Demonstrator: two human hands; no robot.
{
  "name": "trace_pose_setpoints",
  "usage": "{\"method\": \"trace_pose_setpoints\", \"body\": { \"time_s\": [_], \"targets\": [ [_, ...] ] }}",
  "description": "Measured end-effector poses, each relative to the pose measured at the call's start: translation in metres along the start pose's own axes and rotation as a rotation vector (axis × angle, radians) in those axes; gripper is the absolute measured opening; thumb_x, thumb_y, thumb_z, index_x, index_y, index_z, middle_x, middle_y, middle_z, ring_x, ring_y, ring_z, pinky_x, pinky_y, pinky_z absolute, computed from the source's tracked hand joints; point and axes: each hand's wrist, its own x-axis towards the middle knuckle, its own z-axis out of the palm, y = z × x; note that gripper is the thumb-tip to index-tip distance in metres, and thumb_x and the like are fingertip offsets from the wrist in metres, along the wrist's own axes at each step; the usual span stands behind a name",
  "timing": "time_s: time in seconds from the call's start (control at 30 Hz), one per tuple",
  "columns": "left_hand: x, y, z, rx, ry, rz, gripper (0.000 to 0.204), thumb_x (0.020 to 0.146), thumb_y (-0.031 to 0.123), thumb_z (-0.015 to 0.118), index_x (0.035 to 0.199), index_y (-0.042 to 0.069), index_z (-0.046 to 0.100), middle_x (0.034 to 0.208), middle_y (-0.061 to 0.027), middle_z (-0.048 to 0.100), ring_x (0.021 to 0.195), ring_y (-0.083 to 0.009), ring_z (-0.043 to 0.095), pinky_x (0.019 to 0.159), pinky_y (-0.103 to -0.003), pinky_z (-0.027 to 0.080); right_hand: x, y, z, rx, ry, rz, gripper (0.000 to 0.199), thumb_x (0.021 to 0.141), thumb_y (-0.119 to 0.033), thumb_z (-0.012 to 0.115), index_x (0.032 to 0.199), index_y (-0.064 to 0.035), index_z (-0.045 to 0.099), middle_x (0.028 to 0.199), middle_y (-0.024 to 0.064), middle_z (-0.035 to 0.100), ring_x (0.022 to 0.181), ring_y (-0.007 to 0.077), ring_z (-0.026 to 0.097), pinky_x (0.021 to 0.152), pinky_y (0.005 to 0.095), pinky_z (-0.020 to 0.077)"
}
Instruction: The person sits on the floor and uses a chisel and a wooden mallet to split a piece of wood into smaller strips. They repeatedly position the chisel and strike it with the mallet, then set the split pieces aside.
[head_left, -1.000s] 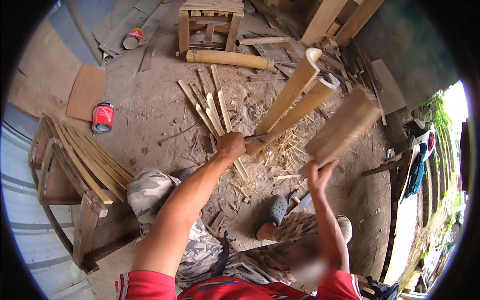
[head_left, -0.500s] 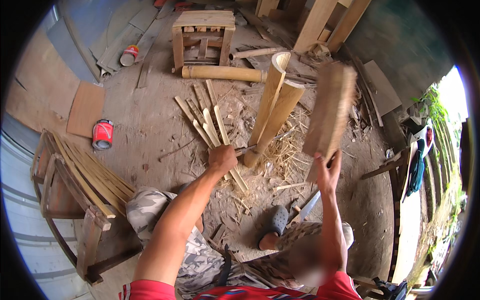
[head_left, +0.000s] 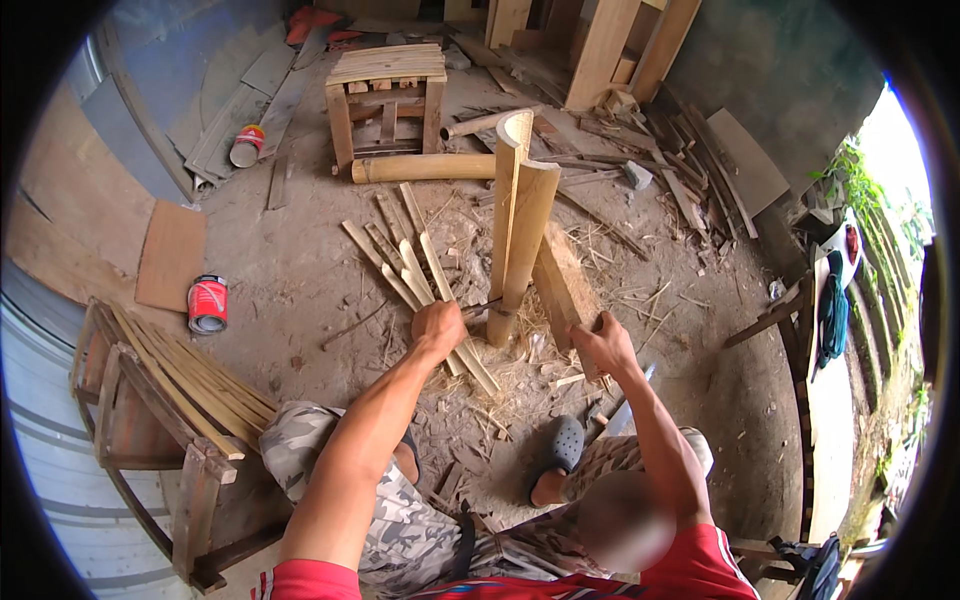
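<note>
A thick bamboo piece (head_left: 532,225) stands upright in front of me, split lengthwise from the top. Low down, a knife (head_left: 480,309) meets it from the left; bamboo hides most of the blade. My left hand (head_left: 438,328) is closed round the knife's handle. To the right of the bamboo, my right hand (head_left: 605,347) grips the near end of a thick wooden block (head_left: 567,285), which slants with its far end by the bamboo. Whether block and blade touch is hidden. Beside my left hand, several split bamboo strips (head_left: 412,265) lie on the floor.
Beyond the bamboo are a slatted stool (head_left: 386,65) and a lying bamboo pole (head_left: 425,168). A wooden rack (head_left: 200,460) with strips stands at left, near a red can (head_left: 207,303). A saw blade (head_left: 628,405) lies by my clog (head_left: 562,445). Shavings and scraps litter the ground.
My right hand has swung the wooden block down from its raised position to beside the bamboo's lower part. My left hand keeps its hold on the knife. The view has shifted slightly.
</note>
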Motion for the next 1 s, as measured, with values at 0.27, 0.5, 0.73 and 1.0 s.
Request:
{"method": "trace_pose_setpoints", "body": {
  "time_s": [0.27,0.5,0.73,1.0],
  "targets": [
    [-0.009,0.02,-0.009,0.101,-0.048,-0.06,0.019,0.087,0.016,0.059,0.073,0.005,0.068,0.065,-0.0097,0.066,0.057,-0.022,0.064,0.05,-0.037,0.051,-0.024,-0.031,-0.034,0.463,0.463,-0.492,0.058,0.084,-0.033,0.069,0.121,0.0045,0.045,0.101,0.0238,0.065,0.082,0.0269,0.067,0.069,0.0402,0.0571],
    [-0.005,0.034,0.012,-0.02,-0.142,-0.019,0.013,0.086,0.008,0.056,0.073,0.003,0.057,0.061,-0.0066,0.052,0.047,-0.0142,0.043,0.041,-0.034,0.041,0.004,0.068,0.058,-0.116,0.018,-0.03,0.07,0.078,-0.041,0.072,0.118,0.0045,0.037,0.101,0.0368,0.062,0.099,0.0492,0.063,0.086,0.0473,0.0513],
    [0.006,0.049,-0.007,-0.037,-0.08,0.04,0.012,0.085,0.008,0.057,0.081,0.002,0.066,0.076,-0.0163,0.066,0.063,-0.0248,0.063,0.054,-0.038,0.053,-0.012,0.021,0.0,0.163,0.241,-0.046,0.06,0.078,-0.038,0.071,0.116,0.0039,0.053,0.101,0.0275,0.068,0.085,0.0341,0.069,0.078,0.0426,0.0568],
    [0.005,0.029,0.012,-0.018,-0.1,-0.017,0.019,0.083,0.013,0.055,0.072,0.002,0.066,0.074,-0.0197,0.069,0.062,-0.032,0.067,0.056,-0.044,0.054,-0.007,0.013,-0.004,0.441,0.69,-0.553,0.07,0.087,-0.033,0.064,0.136,0.0027,0.031,0.116,0.0264,0.056,0.089,0.0285,0.063,0.072,0.0465,0.0562]
  ]
}}
